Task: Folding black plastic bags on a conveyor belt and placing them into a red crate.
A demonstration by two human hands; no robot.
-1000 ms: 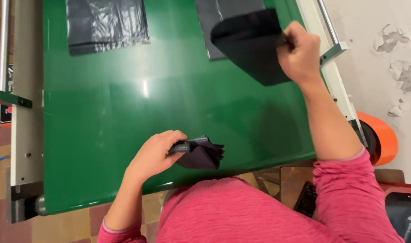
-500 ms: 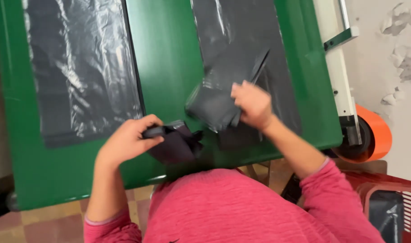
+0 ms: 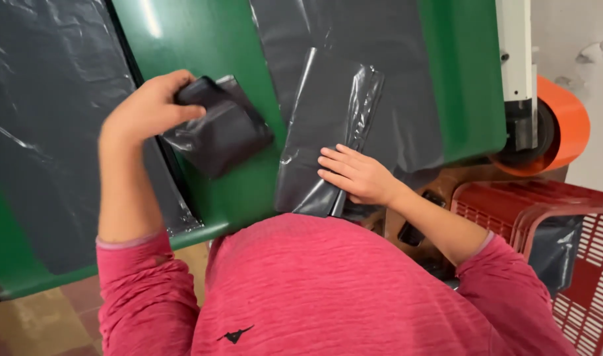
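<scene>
1. Left hand [image 3: 146, 109] closed in a tight grip around a folded stack of black bags [image 3: 219, 128], fingers curled over its top edge.
2. Most of that stack sticking out below and to the right of the grip, just above the green counter [image 3: 209, 33].
3. Right hand [image 3: 357, 175] flat and open, no grip, fingers pressing down on a black bag [image 3: 328, 112].
4. That bag stretching up and away from the fingertips, its near end tucked under the palm at the counter's edge.
5. More black plastic sheets [image 3: 44, 118] spread flat to the left of the left grip.
6. Red crate [image 3: 565, 224] and orange roll [image 3: 565, 122] well off to the right of the right hand.
</scene>
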